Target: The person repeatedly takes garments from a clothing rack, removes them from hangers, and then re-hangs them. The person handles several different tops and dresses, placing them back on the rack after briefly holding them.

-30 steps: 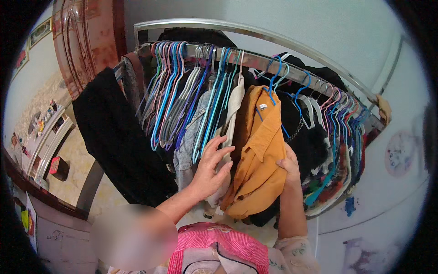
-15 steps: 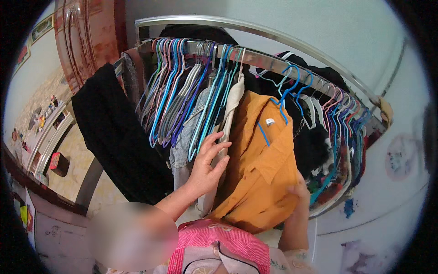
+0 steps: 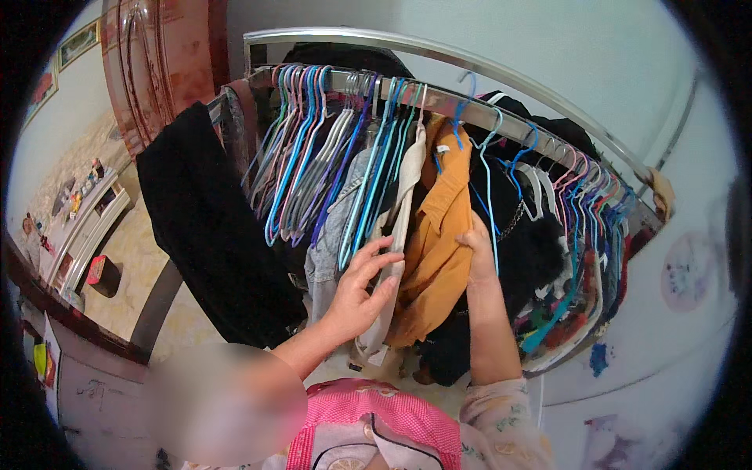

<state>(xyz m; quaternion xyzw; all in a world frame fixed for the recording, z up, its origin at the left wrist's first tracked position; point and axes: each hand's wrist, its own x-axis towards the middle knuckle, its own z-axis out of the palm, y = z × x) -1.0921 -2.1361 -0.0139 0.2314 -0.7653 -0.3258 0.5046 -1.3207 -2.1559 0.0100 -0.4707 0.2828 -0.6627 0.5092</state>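
An orange button-up shirt point(image 3: 433, 235) hangs from a blue hanger point(image 3: 460, 113), whose hook stands at the rail. My right hand point(image 3: 479, 252) pinches the shirt's right edge at mid-height. Fingers apart, my left hand point(image 3: 362, 288) rests against a cream garment point(image 3: 409, 176) just left of the shirt. Left of that, a light blue-grey denim garment point(image 3: 333, 235) hangs among close-set blue, purple and grey hangers point(image 3: 321, 172). Beyond my right hand are a pale blue hanger point(image 3: 483, 168) and black garments point(image 3: 525, 254) with a chain. The lower parts of many clothes are hidden.
A metal clothes rack point(image 3: 352, 36) crosses the view. Black cloth point(image 3: 207, 227) drapes over its left end, and several coloured hangers point(image 3: 583, 184) crowd its right. A wooden door point(image 3: 153, 70) stands at the far left; a marked wall point(image 3: 674, 345) lies right.
My right hand has moved up and left with the orange shirt, which is now turned narrower toward the cream garment. The pale blue hanger shows more fully. My left hand stays nearly in place.
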